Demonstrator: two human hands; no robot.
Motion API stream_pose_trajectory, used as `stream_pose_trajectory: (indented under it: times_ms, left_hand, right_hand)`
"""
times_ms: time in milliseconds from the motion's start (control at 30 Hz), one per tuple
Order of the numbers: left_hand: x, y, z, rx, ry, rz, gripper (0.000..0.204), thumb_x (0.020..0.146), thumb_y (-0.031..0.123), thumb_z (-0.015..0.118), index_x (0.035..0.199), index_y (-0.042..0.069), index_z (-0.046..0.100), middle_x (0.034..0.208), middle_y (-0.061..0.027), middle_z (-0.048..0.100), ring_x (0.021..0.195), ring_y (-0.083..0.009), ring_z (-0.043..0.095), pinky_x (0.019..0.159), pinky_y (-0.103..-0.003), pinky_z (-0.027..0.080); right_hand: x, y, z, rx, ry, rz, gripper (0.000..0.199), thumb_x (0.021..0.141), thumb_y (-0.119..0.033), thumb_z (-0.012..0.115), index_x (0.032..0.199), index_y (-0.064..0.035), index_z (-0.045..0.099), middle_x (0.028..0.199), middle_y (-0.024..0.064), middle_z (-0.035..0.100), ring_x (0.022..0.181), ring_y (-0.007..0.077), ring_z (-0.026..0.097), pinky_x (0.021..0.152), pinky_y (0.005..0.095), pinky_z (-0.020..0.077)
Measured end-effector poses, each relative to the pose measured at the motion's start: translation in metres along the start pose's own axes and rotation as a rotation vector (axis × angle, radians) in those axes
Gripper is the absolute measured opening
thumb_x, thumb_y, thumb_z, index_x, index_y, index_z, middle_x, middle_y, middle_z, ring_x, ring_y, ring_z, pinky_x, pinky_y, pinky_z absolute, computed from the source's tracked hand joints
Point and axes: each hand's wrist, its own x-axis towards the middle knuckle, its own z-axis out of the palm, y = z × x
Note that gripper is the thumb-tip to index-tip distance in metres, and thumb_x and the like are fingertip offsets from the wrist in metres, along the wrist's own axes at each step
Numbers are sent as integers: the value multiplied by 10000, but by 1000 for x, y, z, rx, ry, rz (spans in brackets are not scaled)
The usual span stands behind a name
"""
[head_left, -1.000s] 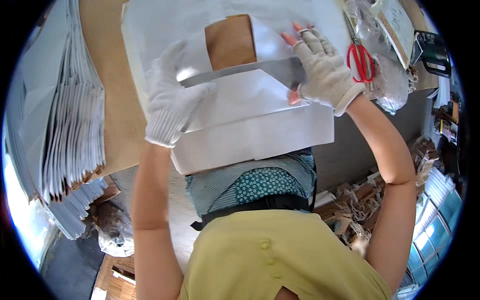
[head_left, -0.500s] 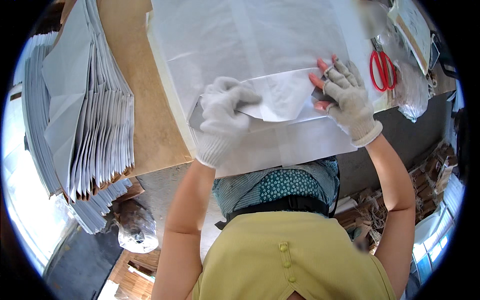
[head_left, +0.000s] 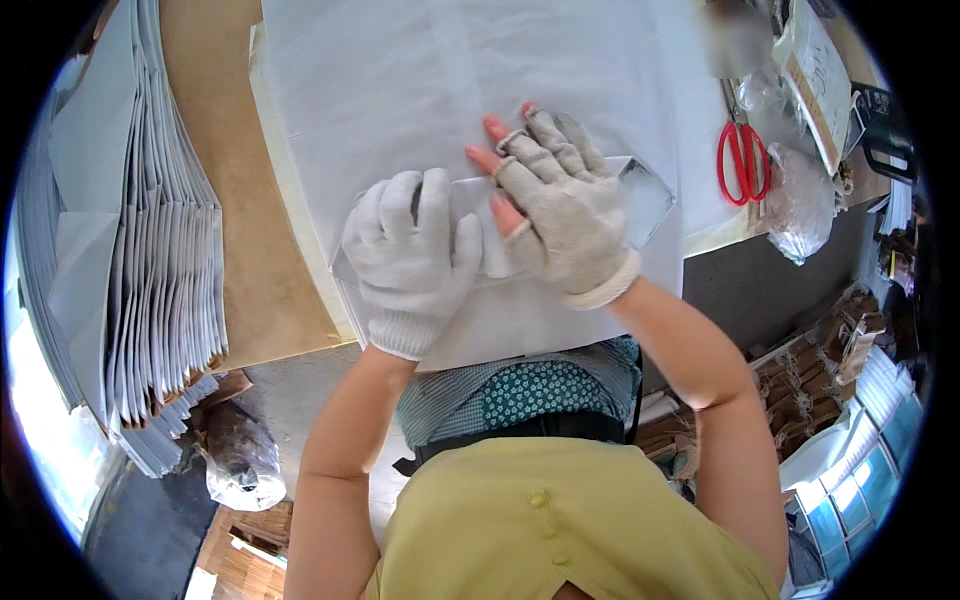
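Note:
A large white paper sheet (head_left: pixel 370 90), which looks like a bag in layers, lies in front of me with its near end folded. My left hand (head_left: pixel 410 245), in a white knit glove, rests flat on the left part of the fold with its fingers spread. To the right, my right hand (head_left: pixel 565 200) presses palm down on the folded white flap (head_left: pixel 494 245). Its glove leaves several fingertips bare, and the fingers are stretched out. Beyond it, an angular open fold (head_left: pixel 645 198) shows at the right end. The middle of the flap is partly hidden under my hands.
Stacked folded white paper bags (head_left: pixel 165 270) stand on the left of the brown table board (head_left: pixel 260 240). Red-handled scissors (head_left: pixel 743 163) and a clear plastic bag (head_left: pixel 800 205) lie at the right. A plastic-wrapped bundle (head_left: pixel 243 460) sits below on the left.
My left hand has gone from gripping the flap's edge to lying flat on it. My right hand has moved left onto the fold, and the flap now lies pressed down.

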Motion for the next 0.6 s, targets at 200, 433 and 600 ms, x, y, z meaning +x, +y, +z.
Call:
stream_pose_trajectory:
  times_ms: [200, 433, 600]
  left_hand:
    - [2, 19, -2, -66, -13, -19, 419, 845, 145, 731, 1248, 47, 670, 1214, -120, 632, 1148, -337, 599, 971, -471, 490]
    - [-48, -60, -56, -163, 0, -50, 375, 929, 105, 665, 1290, 5, 653, 1278, -148, 650, 1168, -336, 622, 1040, -440, 492]
    - [-90, 10, -108, -1311, 224, -1215, 461, 1053, 318, 577, 1374, -11, 562, 1352, -146, 595, 1160, -262, 615, 1053, -384, 508]
  right_hand:
    - [-14, 11, -9, -8, 36, -57, 365, 920, -221, 652, 1256, -118, 748, 1411, 100, 671, 1376, 346, 568, 1205, 491, 382]
    - [-41, 67, -78, -136, -56, -137, 412, 884, -119, 693, 1295, -104, 717, 1424, 103, 659, 1369, 300, 573, 1169, 468, 426]
    - [-80, 70, -136, -64, -299, 130, 632, 758, -108, 826, 1369, -79, 668, 1344, 137, 677, 1305, 351, 587, 1146, 455, 438]
